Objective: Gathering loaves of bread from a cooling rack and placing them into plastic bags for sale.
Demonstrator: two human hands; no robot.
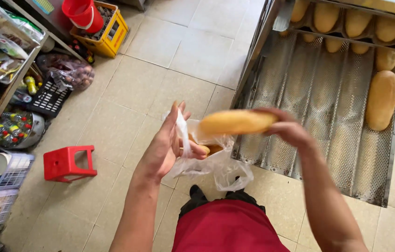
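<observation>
1 plastic bag [216,163], 1 red stool [67,163], 2 hands.

One view only, worn on the head and looking steeply down, close above both hands at about chest height. Facing forward over a tiled floor [160,88], with a perforated metal baking tray [318,102] to the right and crowded shop shelves [6,84] along the left edge. Own red garment [228,228] visible at the bottom. No second view to compare.
</observation>
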